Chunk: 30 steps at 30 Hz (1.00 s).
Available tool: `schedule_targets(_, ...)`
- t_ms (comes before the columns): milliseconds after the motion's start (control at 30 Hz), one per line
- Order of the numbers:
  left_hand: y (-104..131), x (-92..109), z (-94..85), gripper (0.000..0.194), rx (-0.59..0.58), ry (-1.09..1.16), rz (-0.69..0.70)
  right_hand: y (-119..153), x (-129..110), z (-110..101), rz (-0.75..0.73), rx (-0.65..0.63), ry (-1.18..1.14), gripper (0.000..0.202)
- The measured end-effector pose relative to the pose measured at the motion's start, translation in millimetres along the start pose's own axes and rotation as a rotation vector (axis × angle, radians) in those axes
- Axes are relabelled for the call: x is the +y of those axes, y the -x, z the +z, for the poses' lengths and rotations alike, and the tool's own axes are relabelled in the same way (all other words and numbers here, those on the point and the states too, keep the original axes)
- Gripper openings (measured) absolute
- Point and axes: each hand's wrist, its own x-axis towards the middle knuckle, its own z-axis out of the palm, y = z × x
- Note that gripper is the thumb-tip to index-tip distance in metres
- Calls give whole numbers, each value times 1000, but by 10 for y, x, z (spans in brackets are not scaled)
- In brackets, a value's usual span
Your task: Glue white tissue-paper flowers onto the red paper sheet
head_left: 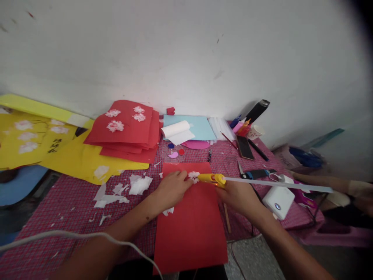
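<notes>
I am holding a yellow glue gun (210, 178) in my right hand (237, 196), fingers wrapped around its grip, with a long glue stick (279, 184) jutting from its back. My left hand (176, 184) is resting on the red sheet (192, 229), its fingertips drawn close together beside a white paper flower (194, 176); I cannot tell whether they are pinching it. The nozzle is pointing at that flower, which is sitting near the far edge of the red sheet; whether the two are touching, I cannot tell.

I am judging this sheet to be at an early stage: that one flower is showing, and most of the surface is lying bare. On the stack of red sheets (132, 132), beyond the red sheet and to its left, the top one is carrying four pinkish flowers, so I am guessing that more blooms and some pink colouring are left to add. Torn white paper scraps (140, 185) are lying left of the red sheet.

Just beyond its far edge, a clear paint palette (165, 154) is holding blue, red and pink paint. Beyond it and to its right, a paper cup (256, 132) is standing on the worktop (67, 221); I cannot make out its contents.
</notes>
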Motion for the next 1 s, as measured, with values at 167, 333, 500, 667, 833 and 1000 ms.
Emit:
schedule_targets(167, 0, -7, -1, 30, -6, 7, -1, 56, 157, -80, 86, -46, -402, 21)
schedule_targets(333, 4, -17, -6, 26, -22, 9, 2, -30, 421, 18, 136, 59, -837, 30)
schedule_targets(500, 4, -4, 1, 25, -13, 8, -8, -367, 712, 220, 236, 148, -738, 29)
schedule_targets(667, 5, -103, -45, 28, -5, 75, -2, -708, 759, 313, 228, 91, -365, 39)
schedule_targets(833, -1, -409, -104, 30, 214, 253, -114, -750, 785, 286, 229, 79, -269, 48)
schedule_targets(1000, -28, -592, -56, 27, 396, 457, -171, -417, 546, 248, 103, 334, -202, 28)
